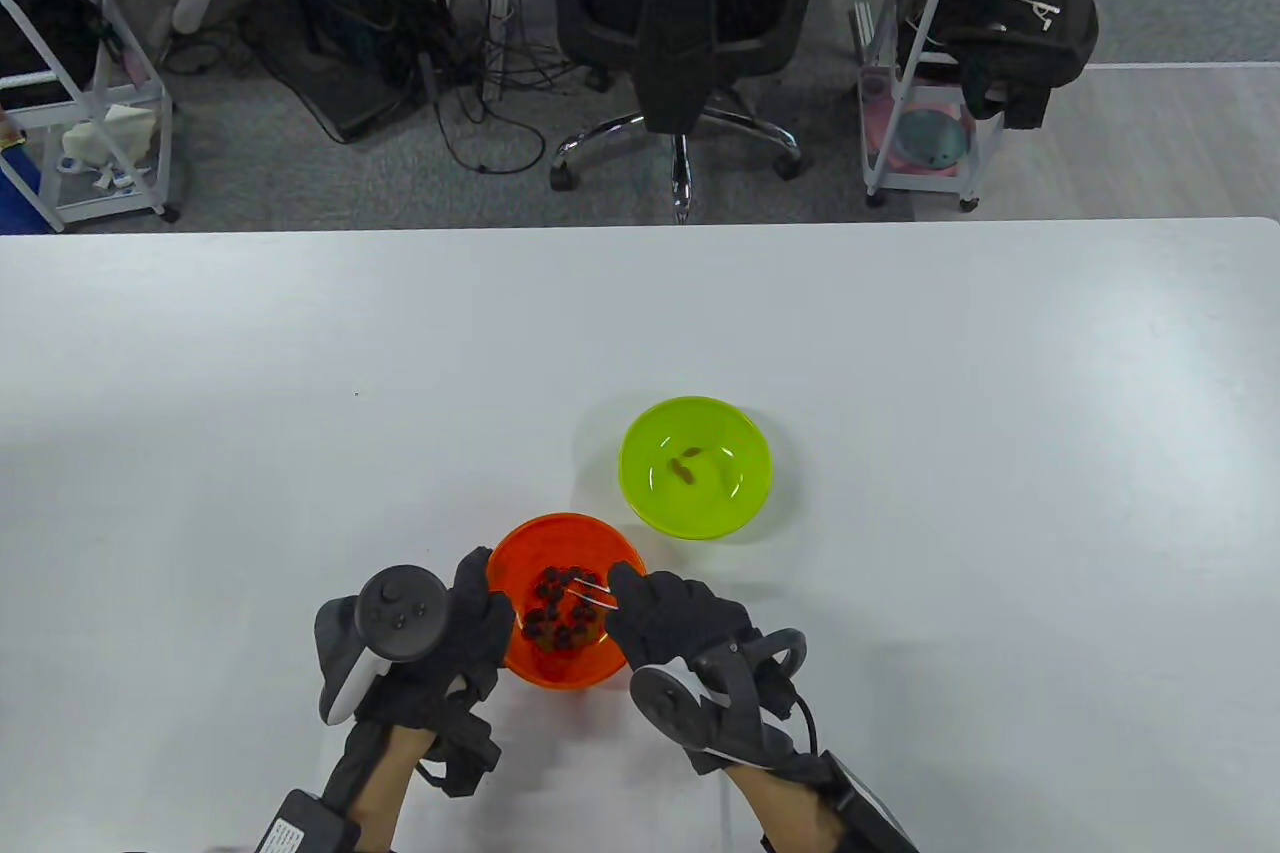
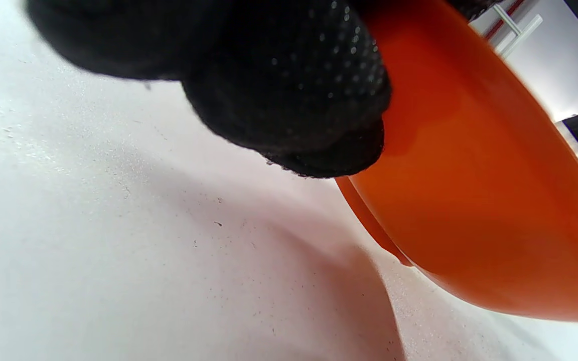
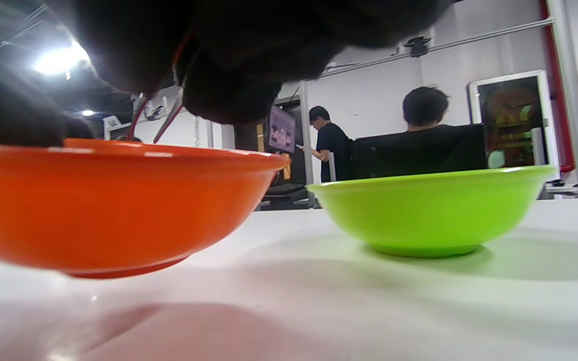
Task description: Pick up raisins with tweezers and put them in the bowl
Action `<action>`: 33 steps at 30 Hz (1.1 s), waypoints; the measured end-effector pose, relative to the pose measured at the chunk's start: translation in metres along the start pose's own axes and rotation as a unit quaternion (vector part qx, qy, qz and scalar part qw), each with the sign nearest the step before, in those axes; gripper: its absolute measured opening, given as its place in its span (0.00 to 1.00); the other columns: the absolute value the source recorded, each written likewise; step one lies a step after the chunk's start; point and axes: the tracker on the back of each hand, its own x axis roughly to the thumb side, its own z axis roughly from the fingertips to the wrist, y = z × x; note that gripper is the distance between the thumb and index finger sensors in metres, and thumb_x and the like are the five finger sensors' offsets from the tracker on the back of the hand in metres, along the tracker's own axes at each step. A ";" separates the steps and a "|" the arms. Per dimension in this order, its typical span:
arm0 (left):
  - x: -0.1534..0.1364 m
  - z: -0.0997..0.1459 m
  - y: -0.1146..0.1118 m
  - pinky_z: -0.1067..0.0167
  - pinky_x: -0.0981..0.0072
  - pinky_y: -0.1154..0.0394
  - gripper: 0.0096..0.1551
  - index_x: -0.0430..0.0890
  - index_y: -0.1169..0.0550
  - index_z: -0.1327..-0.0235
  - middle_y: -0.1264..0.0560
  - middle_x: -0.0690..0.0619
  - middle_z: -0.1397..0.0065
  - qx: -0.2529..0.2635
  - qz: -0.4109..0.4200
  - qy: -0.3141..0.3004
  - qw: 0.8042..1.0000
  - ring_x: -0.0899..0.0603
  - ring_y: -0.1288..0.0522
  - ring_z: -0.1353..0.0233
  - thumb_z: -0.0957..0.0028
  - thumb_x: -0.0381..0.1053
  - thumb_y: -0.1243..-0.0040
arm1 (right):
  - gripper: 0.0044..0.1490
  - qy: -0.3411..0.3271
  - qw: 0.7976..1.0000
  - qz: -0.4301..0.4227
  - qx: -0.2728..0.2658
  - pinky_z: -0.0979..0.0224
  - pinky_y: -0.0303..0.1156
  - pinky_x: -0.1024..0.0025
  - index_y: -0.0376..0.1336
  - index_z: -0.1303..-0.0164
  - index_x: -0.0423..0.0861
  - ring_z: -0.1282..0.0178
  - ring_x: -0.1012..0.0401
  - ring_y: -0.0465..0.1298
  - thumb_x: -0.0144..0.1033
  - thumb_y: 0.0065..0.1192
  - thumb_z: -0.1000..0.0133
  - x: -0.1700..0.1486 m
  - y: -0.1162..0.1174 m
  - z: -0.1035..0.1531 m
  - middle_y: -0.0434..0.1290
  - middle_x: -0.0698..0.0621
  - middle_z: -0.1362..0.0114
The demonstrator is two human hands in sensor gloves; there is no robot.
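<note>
Two gloved hands at lower centre, right hand [image 1: 672, 615] pinching thin metal tweezers [image 1: 588, 593] over dark raisins [image 1: 556, 615] in orange plastic bowl [image 1: 530, 543], left hand [image 1: 455, 628] gripping its rim, green plastic bowl [image 1: 650, 503] upper right.

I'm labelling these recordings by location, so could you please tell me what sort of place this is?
Most likely an office or lab workspace: a black office chair and tangled cables stand behind the white table, and two people appear near a dark monitor in the right wrist view.

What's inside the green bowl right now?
The green bowl holds a couple of small brown raisins near its middle. From the right wrist view its wall hides the inside, so only the table view shows them.
</note>
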 end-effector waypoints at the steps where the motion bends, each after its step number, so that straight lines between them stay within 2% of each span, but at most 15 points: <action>1: 0.000 0.000 0.000 0.74 0.69 0.15 0.34 0.34 0.35 0.24 0.13 0.50 0.61 0.000 0.000 0.000 1.000 0.51 0.13 0.73 0.36 0.52 0.50 | 0.28 -0.004 1.000 0.002 0.005 0.56 0.78 0.77 0.72 0.34 0.56 0.61 0.69 0.78 0.53 0.63 0.42 0.002 0.000 0.000 0.81 0.58 0.45; 9: -0.001 0.000 0.001 0.74 0.69 0.15 0.34 0.34 0.35 0.24 0.13 0.49 0.61 0.004 0.000 -0.001 1.000 0.51 0.14 0.73 0.36 0.52 0.50 | 0.27 -0.037 0.998 0.012 0.046 0.56 0.78 0.76 0.73 0.35 0.56 0.61 0.69 0.78 0.53 0.64 0.42 0.014 0.002 0.001 0.81 0.58 0.45; 18: 0.001 0.001 0.000 0.74 0.69 0.15 0.34 0.34 0.35 0.24 0.13 0.49 0.61 0.007 -0.010 -0.005 1.000 0.51 0.13 0.73 0.36 0.52 0.50 | 0.27 -0.052 0.995 0.051 0.067 0.57 0.77 0.76 0.74 0.36 0.56 0.63 0.69 0.78 0.55 0.63 0.42 0.024 0.005 -0.004 0.82 0.58 0.47; 33: 0.004 0.001 -0.003 0.74 0.69 0.15 0.34 0.34 0.35 0.24 0.13 0.50 0.61 0.007 -0.012 -0.007 1.000 0.51 0.14 0.73 0.36 0.52 0.50 | 0.24 -0.057 0.995 0.053 0.061 0.59 0.78 0.76 0.75 0.39 0.55 0.64 0.70 0.78 0.51 0.65 0.42 0.028 0.008 -0.003 0.82 0.59 0.50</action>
